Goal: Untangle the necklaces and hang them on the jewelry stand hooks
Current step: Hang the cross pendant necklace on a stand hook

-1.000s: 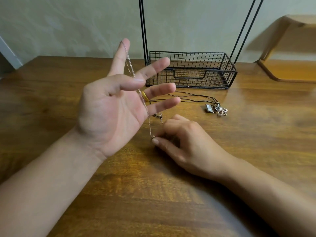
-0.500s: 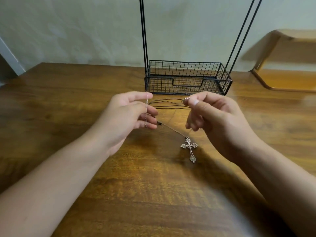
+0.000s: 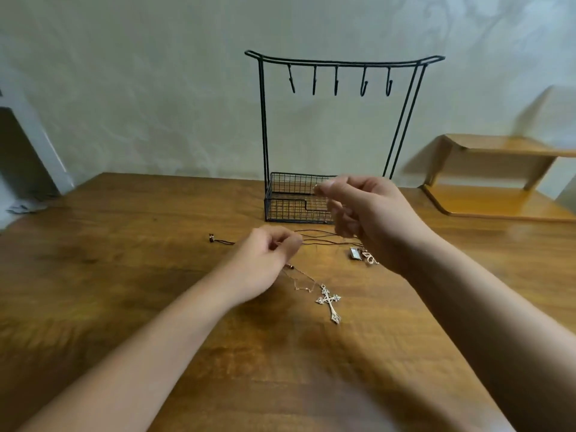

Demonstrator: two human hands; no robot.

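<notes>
Cross pendant (image 3: 328,302) now lies flat on the tabletop (image 3: 124,275), chain (image 3: 300,280) slack, no longer dangling. Left hand (image 3: 265,260) dropped lower, fingers pinching the chain. Right hand (image 3: 367,213) lifted before the stand (image 3: 343,62), fingers pinched; what they hold is unclear.

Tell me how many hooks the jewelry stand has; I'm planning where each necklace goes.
5 hooks, all bare, hang in a row under the jewelry stand's top bar: far left, second, middle, fourth, far right. None seems hidden.
</notes>
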